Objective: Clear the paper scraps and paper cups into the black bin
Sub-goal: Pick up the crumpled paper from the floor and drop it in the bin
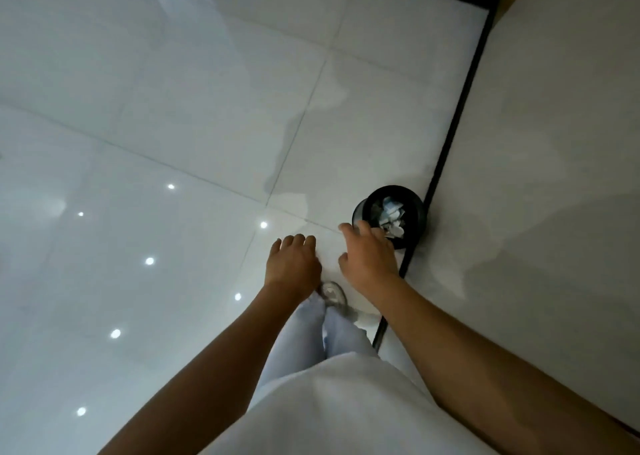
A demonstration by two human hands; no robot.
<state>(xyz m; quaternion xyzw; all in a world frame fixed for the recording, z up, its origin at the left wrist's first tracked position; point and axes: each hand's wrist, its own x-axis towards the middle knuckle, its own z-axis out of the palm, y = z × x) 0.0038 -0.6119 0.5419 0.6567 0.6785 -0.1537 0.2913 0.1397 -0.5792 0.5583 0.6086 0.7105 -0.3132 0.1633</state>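
Paper scraps (391, 217) fill the black bin (417, 208), which sits on the shiny white floor (173, 125) right by a dark strip (450, 136) along the wall. We reach out both hands — our right hand (369, 253) loose and holding nothing, near the bin's rim; our left hand (292, 260) loose too. Our shoe (333, 293) shows below.
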